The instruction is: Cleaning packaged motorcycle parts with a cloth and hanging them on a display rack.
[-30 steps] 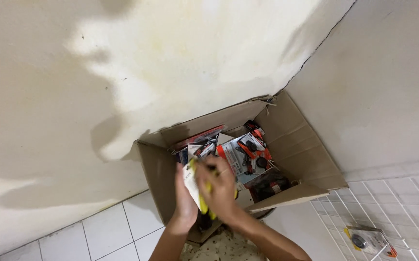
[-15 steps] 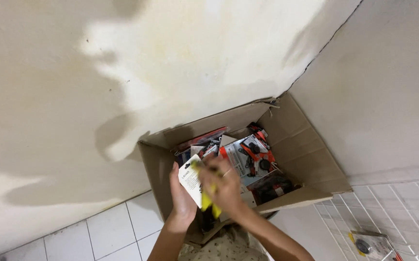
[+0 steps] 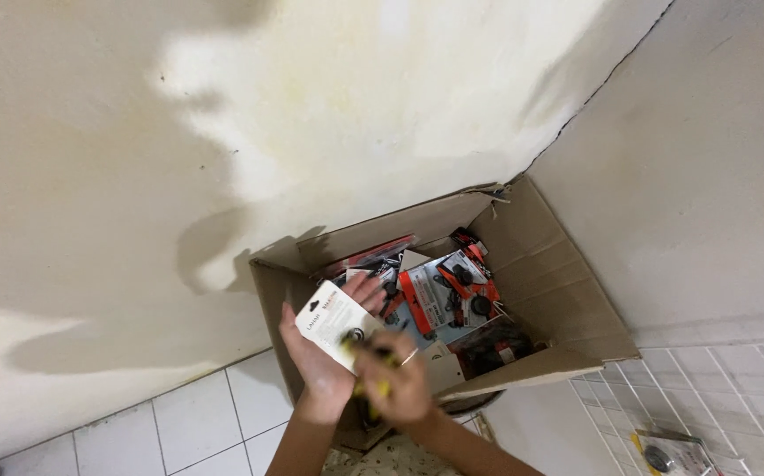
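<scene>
a: hands over a box. left hand (image 3: 322, 363) under a white card pack (image 3: 336, 324), fingers curled up round its top edge, holding it tight

b: and right hand (image 3: 397, 388)?

a: closed in a fist on something yellow and black (image 3: 371, 370) at the bottom of the same pack. blurry there, so hard to tell what kind of thing

b: where is the pack?

a: up in the air, just over the near left corner of the cardboard box (image 3: 567, 291). tilted, plain back side facing up

b: and in the box?

a: lots of other packs. red and black packs (image 3: 442, 295) lying flat in the middle, one red pack (image 3: 371, 254) leaning on the far wall, dark stuff (image 3: 492, 344) down at the near right corner. all piled and touching

b: box open?

a: yes, flaps up and out, one flap torn at the far corner. pushed into the corner of two pale walls (image 3: 311, 115)

b: anything else around?

a: white floor tiles (image 3: 197, 423) on both sides. one more clear pack (image 3: 668, 454) flat on the tiles at the right, well apart from the box, with a round dark thing inside and a bit of yellow and red at its edge
</scene>
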